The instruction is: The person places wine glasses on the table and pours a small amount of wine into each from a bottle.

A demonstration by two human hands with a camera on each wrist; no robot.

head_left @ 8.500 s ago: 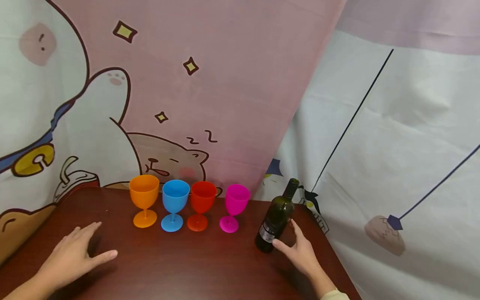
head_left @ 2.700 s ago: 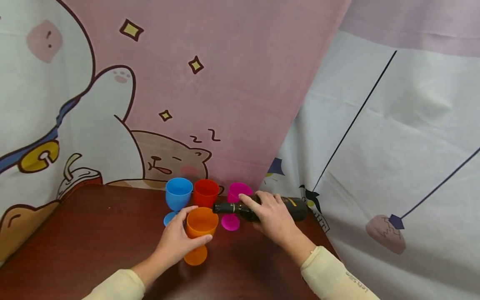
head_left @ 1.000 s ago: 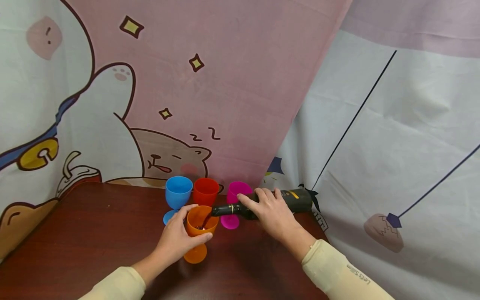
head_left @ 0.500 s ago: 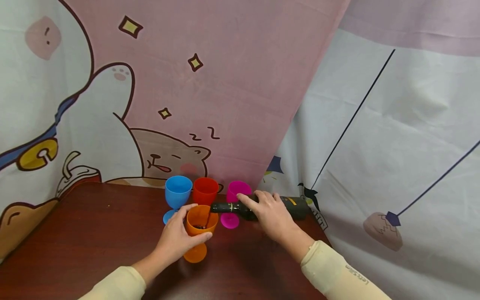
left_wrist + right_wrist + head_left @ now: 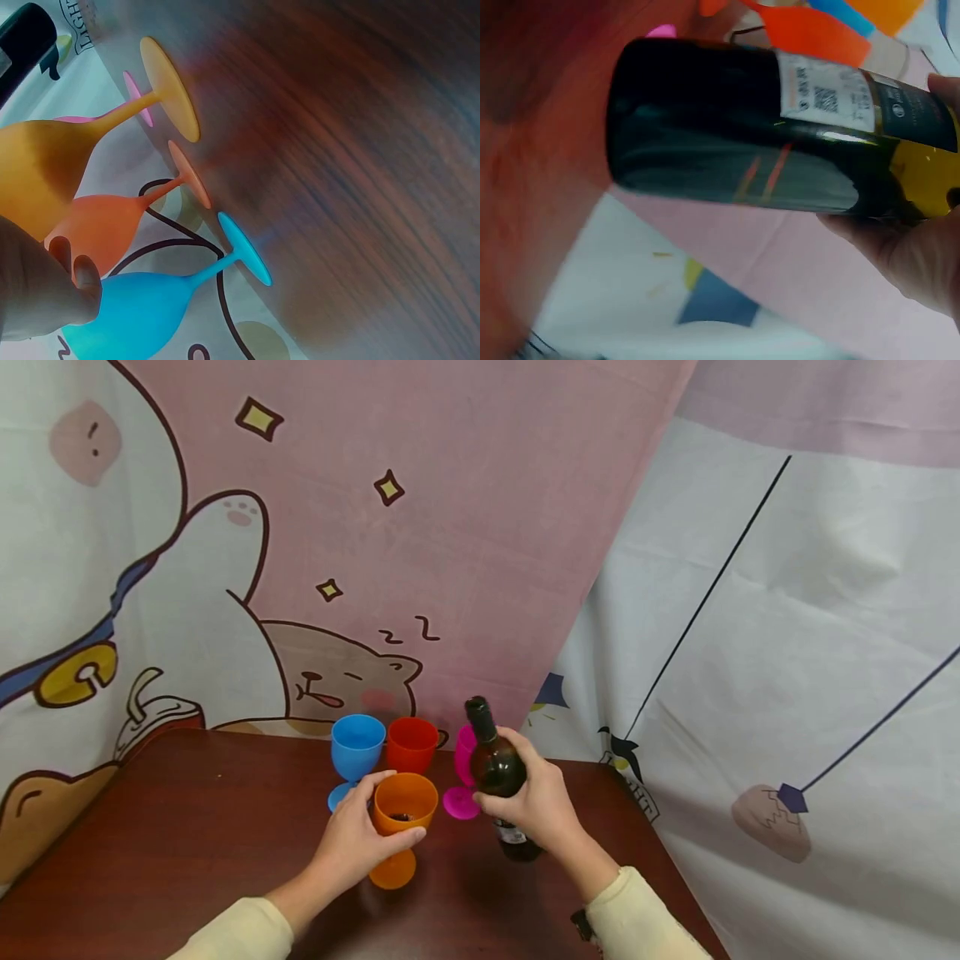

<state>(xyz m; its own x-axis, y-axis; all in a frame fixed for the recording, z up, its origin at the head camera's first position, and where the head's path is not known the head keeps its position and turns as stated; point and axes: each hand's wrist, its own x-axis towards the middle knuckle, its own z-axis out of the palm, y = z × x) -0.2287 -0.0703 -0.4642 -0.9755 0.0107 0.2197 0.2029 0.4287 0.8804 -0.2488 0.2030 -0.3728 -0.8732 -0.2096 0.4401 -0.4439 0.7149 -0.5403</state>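
My left hand (image 5: 356, 839) has its fingers and thumb round the bowl of an orange goblet (image 5: 405, 802), which has dark liquid in the bottom. In the left wrist view the goblet (image 5: 52, 157) shows its stem and round foot. My right hand (image 5: 543, 802) grips a dark green wine bottle (image 5: 498, 768) around its upper body, neck up and leaning slightly left, just right of the goblet. In the right wrist view the bottle (image 5: 727, 127) shows its base and a white label, with my right hand (image 5: 915, 255) at its shoulder end.
Behind the orange goblet stand a blue goblet (image 5: 357, 747) and a red goblet (image 5: 412, 745). A magenta goblet (image 5: 461, 802) is partly hidden behind the bottle. The brown table (image 5: 187, 827) meets a printed cloth (image 5: 465, 568) at its back edge.
My right hand has swung the bottle from lying nearly level, its mouth at the orange goblet's rim, to nearly upright. The stream of dark liquid is gone. My left hand stays on the goblet.
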